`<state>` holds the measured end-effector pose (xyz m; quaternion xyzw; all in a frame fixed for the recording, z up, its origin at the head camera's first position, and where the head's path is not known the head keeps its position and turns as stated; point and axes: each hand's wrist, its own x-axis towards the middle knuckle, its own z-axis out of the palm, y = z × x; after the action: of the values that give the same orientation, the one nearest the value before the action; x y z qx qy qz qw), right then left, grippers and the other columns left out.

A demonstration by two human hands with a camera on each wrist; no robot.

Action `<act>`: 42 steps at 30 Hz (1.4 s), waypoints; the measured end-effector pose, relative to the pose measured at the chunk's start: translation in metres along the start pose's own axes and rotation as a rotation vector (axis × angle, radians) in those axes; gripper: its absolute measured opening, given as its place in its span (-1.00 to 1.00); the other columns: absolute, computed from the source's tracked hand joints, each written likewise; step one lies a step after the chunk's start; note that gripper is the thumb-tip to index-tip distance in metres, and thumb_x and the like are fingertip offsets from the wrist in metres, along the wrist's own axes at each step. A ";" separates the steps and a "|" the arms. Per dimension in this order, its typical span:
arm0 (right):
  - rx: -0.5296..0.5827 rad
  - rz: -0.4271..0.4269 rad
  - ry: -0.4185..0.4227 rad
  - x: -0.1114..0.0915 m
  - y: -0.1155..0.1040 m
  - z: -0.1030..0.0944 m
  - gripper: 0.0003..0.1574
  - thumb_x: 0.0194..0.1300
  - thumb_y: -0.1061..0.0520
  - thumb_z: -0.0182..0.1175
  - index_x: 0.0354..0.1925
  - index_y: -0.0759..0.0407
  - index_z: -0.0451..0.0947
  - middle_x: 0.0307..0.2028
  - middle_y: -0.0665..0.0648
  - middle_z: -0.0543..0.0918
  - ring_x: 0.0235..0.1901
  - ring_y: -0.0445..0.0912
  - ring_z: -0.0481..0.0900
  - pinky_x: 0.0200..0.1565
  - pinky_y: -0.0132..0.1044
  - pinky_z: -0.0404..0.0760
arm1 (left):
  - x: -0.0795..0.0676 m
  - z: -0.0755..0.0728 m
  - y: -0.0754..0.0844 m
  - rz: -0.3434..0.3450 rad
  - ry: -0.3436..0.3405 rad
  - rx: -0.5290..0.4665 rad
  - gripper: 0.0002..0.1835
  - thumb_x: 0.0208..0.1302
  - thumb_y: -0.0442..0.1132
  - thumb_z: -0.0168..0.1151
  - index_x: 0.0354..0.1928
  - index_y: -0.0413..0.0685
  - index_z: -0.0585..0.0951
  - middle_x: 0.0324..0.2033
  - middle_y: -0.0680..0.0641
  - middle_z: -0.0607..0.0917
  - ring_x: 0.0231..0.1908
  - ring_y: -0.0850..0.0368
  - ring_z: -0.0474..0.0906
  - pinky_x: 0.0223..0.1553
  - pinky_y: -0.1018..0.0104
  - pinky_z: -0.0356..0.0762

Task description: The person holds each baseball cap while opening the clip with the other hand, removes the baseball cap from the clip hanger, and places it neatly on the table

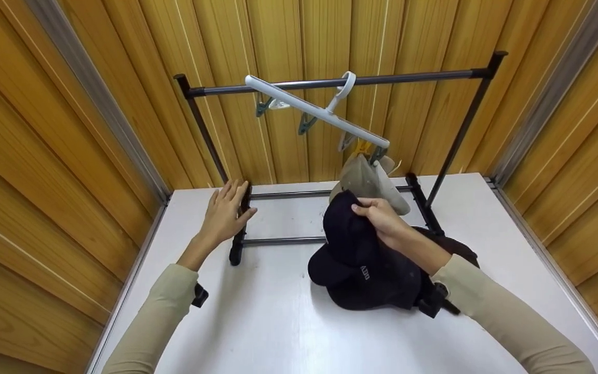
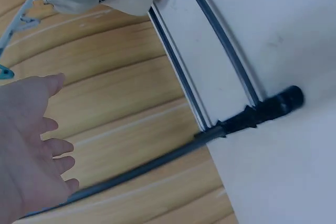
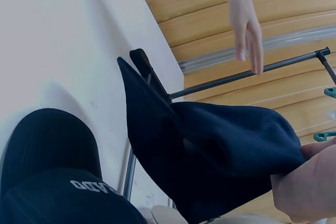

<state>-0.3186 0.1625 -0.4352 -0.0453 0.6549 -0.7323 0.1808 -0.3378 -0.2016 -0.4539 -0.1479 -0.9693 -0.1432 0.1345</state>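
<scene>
My right hand (image 1: 384,218) pinches the edge of a dark navy cap (image 1: 348,228), held above other dark caps (image 1: 377,283) on the white surface. In the right wrist view the held cap (image 3: 226,145) hangs from the fingertips. My left hand (image 1: 223,210) is held out with its fingers extended, near the rack's left post, and holds nothing; its palm (image 2: 23,150) faces the left wrist camera. From the rack's top bar (image 1: 408,78) hangs a white hanger (image 1: 330,117) with green clips (image 1: 307,123). A beige cap (image 1: 358,176) and a white cap (image 1: 395,195) hang at its right end.
The black rack's feet (image 1: 235,249) and two lower rails (image 1: 283,240) stand on the white surface (image 1: 257,322). Wood-patterned walls (image 1: 278,47) close in the back and both sides, with metal trim (image 1: 96,83) at the corners.
</scene>
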 end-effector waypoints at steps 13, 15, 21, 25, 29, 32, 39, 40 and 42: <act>0.040 0.024 -0.031 0.004 0.023 0.008 -0.44 0.43 0.27 0.02 0.33 0.45 0.26 -0.22 -0.05 0.70 -0.26 -0.24 0.67 -0.19 -0.45 0.62 | -0.041 0.022 -0.027 -0.014 0.005 0.008 -0.22 0.31 0.14 0.16 0.45 -0.08 0.22 0.43 -0.32 0.21 0.46 -0.27 0.04 0.43 -0.27 -0.07; 0.051 0.040 -0.041 0.004 0.028 0.009 -0.42 0.43 0.27 0.02 0.35 0.43 0.24 -0.20 -0.04 0.70 -0.24 -0.24 0.67 -0.17 -0.44 0.63 | -0.044 0.024 -0.027 -0.016 0.005 0.003 -0.22 0.30 0.12 0.18 0.45 -0.09 0.23 0.43 -0.32 0.22 0.46 -0.28 0.05 0.43 -0.27 -0.07; 0.070 0.110 -0.116 0.003 0.039 0.011 -0.35 0.44 0.30 -0.02 0.42 0.40 0.10 -0.10 0.01 0.68 -0.18 -0.19 0.69 -0.12 -0.38 0.66 | -0.048 0.029 -0.027 -0.024 -0.013 -0.008 -0.22 0.29 0.10 0.20 0.45 -0.09 0.23 0.43 -0.30 0.21 0.46 -0.27 0.05 0.43 -0.26 -0.07; 0.037 0.121 -0.148 0.003 0.041 0.013 -0.37 0.42 0.33 -0.02 0.39 0.42 0.14 -0.11 0.05 0.69 -0.19 -0.17 0.70 -0.13 -0.38 0.67 | -0.051 0.030 -0.029 -0.031 -0.022 -0.006 -0.21 0.29 0.11 0.20 0.45 -0.07 0.22 0.44 -0.30 0.21 0.46 -0.27 0.05 0.44 -0.24 -0.09; -0.023 0.147 -0.131 0.003 0.038 0.011 -0.41 0.39 0.30 0.04 0.34 0.41 0.23 -0.22 0.02 0.71 -0.28 -0.19 0.69 -0.20 -0.35 0.68 | -0.053 0.030 -0.030 -0.026 -0.018 -0.004 -0.22 0.31 0.12 0.17 0.46 -0.06 0.21 0.44 -0.30 0.20 0.46 -0.27 0.04 0.45 -0.24 -0.11; -0.099 0.172 -0.117 0.001 0.038 0.006 -0.42 0.38 0.25 0.09 0.32 0.39 0.28 -0.41 -0.07 0.64 -0.41 -0.27 0.59 -0.20 -0.32 0.66 | -0.055 0.031 -0.031 -0.013 0.003 -0.003 -0.23 0.31 0.12 0.17 0.45 -0.07 0.23 0.43 -0.31 0.22 0.45 -0.28 0.06 0.44 -0.25 -0.08; -0.478 0.114 -0.064 -0.001 0.045 -0.007 -0.26 0.41 0.13 0.08 0.39 0.45 0.13 0.27 0.41 0.43 0.26 0.18 0.44 0.12 0.05 0.57 | -0.058 0.038 -0.029 0.030 0.037 0.030 -0.25 0.28 0.10 0.21 0.41 -0.10 0.30 0.39 -0.33 0.29 0.42 -0.29 0.14 0.40 -0.26 0.03; -0.533 0.098 -0.048 -0.001 0.047 -0.009 -0.26 0.41 0.13 0.09 0.39 0.46 0.13 0.33 0.46 0.33 0.31 0.23 0.36 0.12 0.09 0.56 | -0.058 0.041 -0.029 0.035 0.036 0.029 -0.25 0.27 0.10 0.21 0.41 -0.11 0.30 0.39 -0.33 0.30 0.42 -0.28 0.14 0.40 -0.26 0.03; -0.609 0.071 -0.022 -0.002 0.050 -0.013 -0.32 0.39 0.13 0.12 0.34 0.45 0.24 0.29 0.47 0.38 0.27 0.23 0.41 0.03 0.06 0.62 | -0.059 0.044 -0.028 0.046 0.036 0.024 -0.24 0.26 0.10 0.22 0.41 -0.10 0.31 0.39 -0.33 0.30 0.42 -0.28 0.14 0.40 -0.25 0.03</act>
<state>-0.3105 0.1718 -0.4852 -0.0825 0.8434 -0.4952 0.1912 -0.3025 -0.2275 -0.5189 -0.1661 -0.9647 -0.1308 0.1571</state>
